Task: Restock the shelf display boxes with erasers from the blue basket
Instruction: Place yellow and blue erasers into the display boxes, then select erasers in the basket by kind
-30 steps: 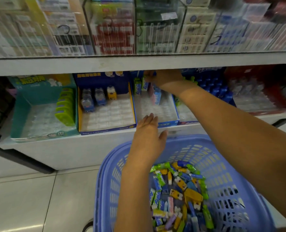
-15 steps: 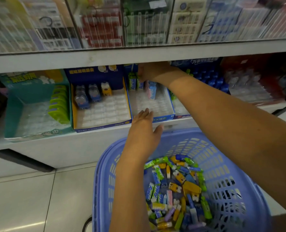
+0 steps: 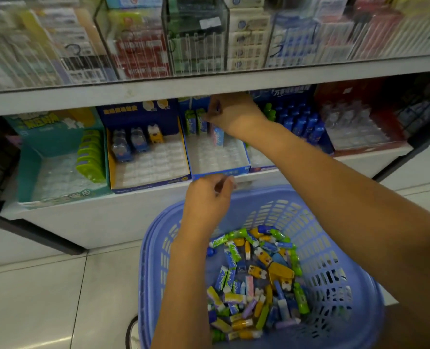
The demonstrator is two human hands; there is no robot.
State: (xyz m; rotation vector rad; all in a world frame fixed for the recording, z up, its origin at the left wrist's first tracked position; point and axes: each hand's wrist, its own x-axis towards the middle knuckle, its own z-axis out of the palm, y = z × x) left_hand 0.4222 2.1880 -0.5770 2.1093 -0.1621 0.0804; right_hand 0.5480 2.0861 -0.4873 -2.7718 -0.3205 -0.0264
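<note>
Right hand (image 3: 230,112) pinches an eraser (image 3: 218,136) into the back row; left hand (image 3: 209,197), loosely curled and apparently empty, steadies the display box (image 3: 219,171).

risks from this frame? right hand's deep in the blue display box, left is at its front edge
1. The right hand works beside upright erasers in the blue display box; a brush of the wrist could topple them.
2. That box sits at the shelf edge; the left hand could nudge it off.
3. The right forearm spans the blue basket, crowding the next pick.
</note>
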